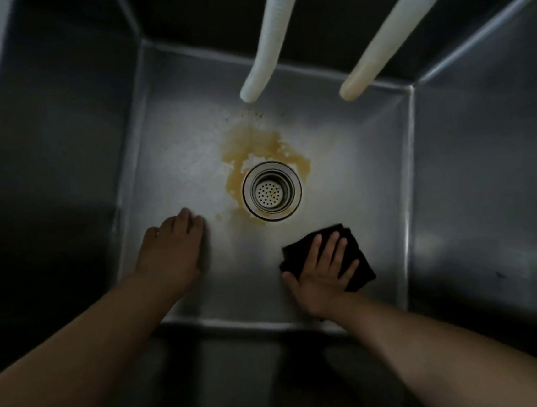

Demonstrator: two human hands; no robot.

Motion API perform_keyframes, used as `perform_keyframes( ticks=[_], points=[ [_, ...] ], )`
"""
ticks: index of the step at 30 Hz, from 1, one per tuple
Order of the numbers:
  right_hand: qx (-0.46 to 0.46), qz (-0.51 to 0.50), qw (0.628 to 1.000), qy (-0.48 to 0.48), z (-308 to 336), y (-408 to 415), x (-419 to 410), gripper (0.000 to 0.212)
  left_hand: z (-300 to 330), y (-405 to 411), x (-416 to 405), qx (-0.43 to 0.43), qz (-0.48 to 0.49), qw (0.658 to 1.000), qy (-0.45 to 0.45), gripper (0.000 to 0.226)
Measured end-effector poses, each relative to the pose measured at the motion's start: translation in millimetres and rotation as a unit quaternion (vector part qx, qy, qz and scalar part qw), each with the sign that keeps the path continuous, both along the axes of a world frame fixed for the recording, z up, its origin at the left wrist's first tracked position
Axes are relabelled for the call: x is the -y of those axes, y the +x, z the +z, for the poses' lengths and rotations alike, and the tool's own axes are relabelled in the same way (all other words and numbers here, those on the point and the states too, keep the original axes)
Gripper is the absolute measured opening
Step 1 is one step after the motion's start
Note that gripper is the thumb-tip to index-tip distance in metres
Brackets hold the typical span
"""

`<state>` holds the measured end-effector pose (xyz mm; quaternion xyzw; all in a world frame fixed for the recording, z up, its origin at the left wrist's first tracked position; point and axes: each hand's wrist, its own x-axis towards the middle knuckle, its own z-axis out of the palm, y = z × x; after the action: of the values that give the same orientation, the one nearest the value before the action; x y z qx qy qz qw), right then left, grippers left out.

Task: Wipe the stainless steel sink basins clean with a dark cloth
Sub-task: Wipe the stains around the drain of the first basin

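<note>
I look straight down into a deep stainless steel sink basin (355, 162). A round drain strainer (272, 190) sits in the middle of its floor, ringed by a yellow-brown stain (248, 146). My right hand (324, 270) lies flat, fingers spread, pressing a folded dark cloth (354, 254) onto the basin floor at the front right of the drain. My left hand (173, 248) rests palm down on the bare floor at the front left, fingers together, holding nothing.
Two white faucet hoses (262, 49) (386, 44) hang down over the back of the basin, their ends above the floor behind the drain. Steep steel walls (59, 157) enclose all sides. Small dark specks lie behind the stain.
</note>
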<state>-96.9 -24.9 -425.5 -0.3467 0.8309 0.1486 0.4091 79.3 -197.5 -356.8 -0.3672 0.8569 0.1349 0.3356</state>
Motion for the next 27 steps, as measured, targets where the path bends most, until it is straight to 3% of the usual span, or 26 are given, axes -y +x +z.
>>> perform_keyframes(
  ticks=[6,18,23,27],
  points=[
    [-0.077,0.016,0.995,-0.065,-12,-56,68,0.092,-12,-4,9,0.056,-0.027,0.997,-0.055,0.106],
    [-0.174,0.098,0.969,-0.145,-9,-187,182,0.078,-35,-9,9,0.033,-0.004,0.996,-0.079,0.114],
    [-0.190,0.148,0.960,-0.144,-8,-204,192,0.077,-35,-10,11,0.018,0.027,0.998,-0.046,0.114],
    [-0.181,0.202,0.950,-0.156,-9,-177,153,0.081,-32,-8,14,-0.003,0.052,0.998,-0.024,0.115]
  ],
)
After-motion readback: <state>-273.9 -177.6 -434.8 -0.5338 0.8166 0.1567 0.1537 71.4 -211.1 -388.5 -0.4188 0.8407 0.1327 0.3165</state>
